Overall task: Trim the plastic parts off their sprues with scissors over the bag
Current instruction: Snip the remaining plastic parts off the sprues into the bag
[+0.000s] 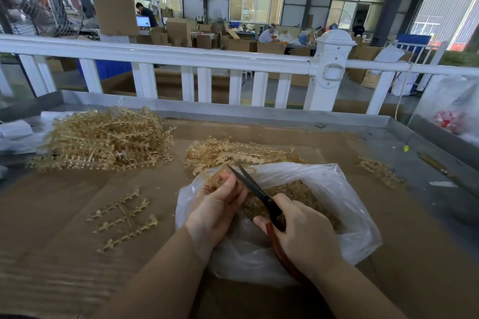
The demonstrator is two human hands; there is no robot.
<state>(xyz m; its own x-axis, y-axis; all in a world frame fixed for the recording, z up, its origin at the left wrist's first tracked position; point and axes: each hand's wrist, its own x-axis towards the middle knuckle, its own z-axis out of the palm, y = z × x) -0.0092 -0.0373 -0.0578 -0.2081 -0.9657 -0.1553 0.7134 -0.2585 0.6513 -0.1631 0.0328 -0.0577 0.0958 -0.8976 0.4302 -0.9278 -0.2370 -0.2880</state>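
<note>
Mid-trim over the clear plastic bag point(337, 189), the left hand point(216, 204) pinches an amber plastic sprue point(213, 180) while the right hand point(305, 235) grips red-handled black scissors point(255, 186), blades parted; next, closing them squarely on a part's stem.

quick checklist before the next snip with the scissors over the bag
1. Sprue held in left hand: ok.
2. Scissors gripped by right hand: ok.
3. Blades open, at the sprue: ok.
4. Cut happens above the open bag: ok.
5. Left fingers clear of the blades: cannot tell, very close.
6. Untrimmed pile within reach: ok.
</note>
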